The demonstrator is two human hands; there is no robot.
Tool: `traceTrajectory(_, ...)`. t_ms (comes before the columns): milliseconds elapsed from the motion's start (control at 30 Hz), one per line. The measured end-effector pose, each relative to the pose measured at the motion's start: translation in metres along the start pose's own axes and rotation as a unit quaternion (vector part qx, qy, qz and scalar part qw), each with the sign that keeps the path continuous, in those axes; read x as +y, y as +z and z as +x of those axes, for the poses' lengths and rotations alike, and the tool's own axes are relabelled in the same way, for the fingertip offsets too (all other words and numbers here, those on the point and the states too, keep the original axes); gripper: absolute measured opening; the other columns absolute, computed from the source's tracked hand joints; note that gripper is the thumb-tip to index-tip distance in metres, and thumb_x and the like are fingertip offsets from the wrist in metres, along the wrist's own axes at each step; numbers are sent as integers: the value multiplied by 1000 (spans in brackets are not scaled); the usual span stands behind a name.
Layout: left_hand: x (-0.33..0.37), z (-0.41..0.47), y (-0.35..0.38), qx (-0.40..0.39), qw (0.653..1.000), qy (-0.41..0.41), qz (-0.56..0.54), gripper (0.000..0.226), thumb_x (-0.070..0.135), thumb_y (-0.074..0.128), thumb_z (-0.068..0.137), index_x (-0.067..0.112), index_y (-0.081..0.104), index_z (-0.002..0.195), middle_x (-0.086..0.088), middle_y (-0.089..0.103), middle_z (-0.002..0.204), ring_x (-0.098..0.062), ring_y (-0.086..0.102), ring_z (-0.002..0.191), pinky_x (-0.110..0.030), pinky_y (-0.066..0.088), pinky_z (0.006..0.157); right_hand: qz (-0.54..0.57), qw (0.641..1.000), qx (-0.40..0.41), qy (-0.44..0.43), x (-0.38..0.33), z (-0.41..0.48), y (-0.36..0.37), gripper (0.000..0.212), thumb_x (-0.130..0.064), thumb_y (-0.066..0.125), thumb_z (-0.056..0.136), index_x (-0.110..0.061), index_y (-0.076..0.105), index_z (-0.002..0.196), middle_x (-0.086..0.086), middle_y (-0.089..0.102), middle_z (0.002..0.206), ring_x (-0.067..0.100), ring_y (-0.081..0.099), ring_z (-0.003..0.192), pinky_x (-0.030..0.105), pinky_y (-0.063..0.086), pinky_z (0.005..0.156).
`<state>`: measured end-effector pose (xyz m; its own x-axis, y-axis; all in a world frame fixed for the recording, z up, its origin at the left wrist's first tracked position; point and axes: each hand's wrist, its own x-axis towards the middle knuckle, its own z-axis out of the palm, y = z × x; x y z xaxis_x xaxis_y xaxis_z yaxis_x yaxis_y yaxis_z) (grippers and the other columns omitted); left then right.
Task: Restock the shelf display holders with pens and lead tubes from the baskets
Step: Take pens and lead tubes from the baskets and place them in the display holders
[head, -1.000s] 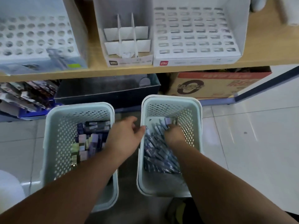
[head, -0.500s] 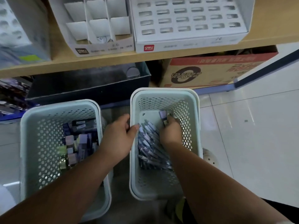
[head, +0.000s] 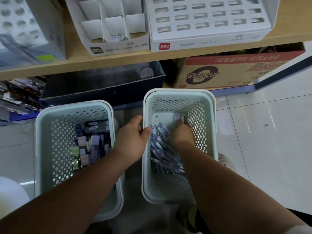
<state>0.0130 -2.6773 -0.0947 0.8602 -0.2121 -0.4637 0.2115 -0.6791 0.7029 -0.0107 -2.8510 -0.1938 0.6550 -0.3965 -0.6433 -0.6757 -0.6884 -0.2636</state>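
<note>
while my left hand (head: 133,141) pinches the left rim of the pen basket (head: 179,92), thumb inside, my right hand (head: 181,135) is down among the pens (head: 162,149), fingers curled round a few whose ends poke past the knuckles. i judge this the gathering step. next i'd lift the bunch clear, probably to the divided display holder (head: 114,43) on the shelf (head: 118,59). lead tubes (head: 91,141) wait in the left basket (head: 74,107).

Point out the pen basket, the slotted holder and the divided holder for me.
pen basket (head: 179,92), head view, far rim.
slotted holder (head: 209,43), head view, front label panel.
divided holder (head: 118,47), head view, front label panel.
</note>
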Motion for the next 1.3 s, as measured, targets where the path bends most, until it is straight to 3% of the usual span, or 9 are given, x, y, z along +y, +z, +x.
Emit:
traceTrajectory(100,0,0,1,1,1000,-10,0,41,30,56,102,16,50,139,-10,64,80,-27,62,72,-47,54,73,-62,996,-7,-64,-4,-12,8,54,-2,38,99,-31,44,144,13,49,141,33,58,118,45,52,96)
traceTrajectory(233,1,1,0,1,1000,-13,-1,40,32,56,101,18,51,138,-9,66,83,-26,63,75,-48,55,75,-15,995,43,-94,-1,-14,8,39,-5,42,99,-20,64,128,9,46,137,31,48,126,44,41,108)
traceTrajectory(467,-1,0,-1,-9,1000,-17,-8,42,33,56,102,18,49,141,-7,66,82,-23,63,72,-49,57,74,77,993,52,-69,7,7,-16,35,5,49,96,-19,72,104,7,68,104,10,63,81,17,47,73)
traceTrajectory(633,-1,-2,1,-3,1000,-12,-12,42,33,55,102,19,49,141,-6,67,86,-24,63,78,-44,55,76,43,999,15,-17,3,13,-13,26,-11,55,99,-17,67,121,11,71,109,28,65,93,29,50,81)
traceTrajectory(833,-3,0,0,-4,1000,-8,-12,42,33,54,102,20,47,141,-3,69,87,-20,66,80,-43,56,77,11,999,-2,-38,-1,17,-12,14,-19,60,99,-24,73,103,6,70,103,25,66,88,35,55,85)
traceTrajectory(967,-5,2,2,-5,1000,-16,-12,41,33,54,102,19,47,140,-3,67,86,-20,65,77,-38,54,70,4,997,32,-68,-4,15,-14,14,-12,59,97,-24,56,90,4,64,91,26,60,79,28,42,72)
traceTrajectory(1100,-6,3,5,20,1000,-5,8,35,31,56,101,18,54,133,4,60,72,-11,58,64,-26,40,56,66,990,55,-110,-1,-1,-23,17,-27,63,97,-24,50,87,5,65,82,27,56,71,30,41,66)
traceTrajectory(1167,-4,3,2,9,1000,-16,-4,34,32,58,100,19,55,131,2,64,73,-13,62,63,-29,49,58,124,982,67,-122,1,-13,-32,21,-38,66,96,-22,55,89,2,67,78,26,61,71,32,46,64)
traceTrajectory(1300,2,0,-14,58,998,-23,-4,41,40,66,94,19,58,128,0,70,88,-21,69,77,-38,59,73,236,963,80,-104,-1,-36,-64,24,-26,74,90,-24,65,112,-14,67,82,11,68,79,25,51,70)
